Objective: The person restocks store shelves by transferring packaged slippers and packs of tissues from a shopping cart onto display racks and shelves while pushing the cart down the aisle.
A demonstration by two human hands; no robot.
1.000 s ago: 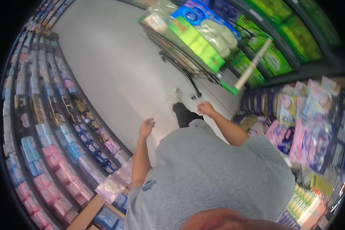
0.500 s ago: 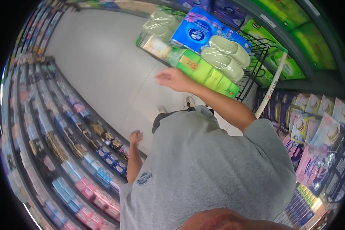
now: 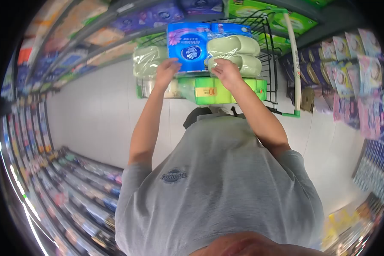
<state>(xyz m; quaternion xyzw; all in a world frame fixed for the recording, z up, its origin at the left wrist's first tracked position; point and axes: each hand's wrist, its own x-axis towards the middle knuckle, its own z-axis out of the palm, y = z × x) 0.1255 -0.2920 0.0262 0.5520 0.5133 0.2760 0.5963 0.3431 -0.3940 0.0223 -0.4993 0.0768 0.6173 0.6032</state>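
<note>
A shopping cart (image 3: 274,64) stands in front of me, loaded with packs. On top lies a blue tissue pack (image 3: 191,50), with pale green slippers in clear plastic wrap (image 3: 245,46) to its right and another wrapped pair of slippers (image 3: 146,59) to its left. My left hand (image 3: 168,70) is at the lower left corner of the blue pack, fingers apart and slightly bent. Over the near edge of the right-hand slippers is my right hand (image 3: 227,72), its fingers apart; whether it touches the wrap I cannot tell. A green tissue pack (image 3: 230,90) lies along the cart's near side.
The cart's push bar (image 3: 294,64) is at the right. Shelves of purple packs (image 3: 147,19) run behind the cart. Hanging pink and white packs (image 3: 350,85) are on the right, and a stocked shelf (image 3: 72,200) fills the lower left. Pale tiled floor (image 3: 106,102) shows between.
My body has turned toward the cart, which now sits squarely ahead. Both hands have come up over the load: the left from beside the shelf, the right from in front of the cart.
</note>
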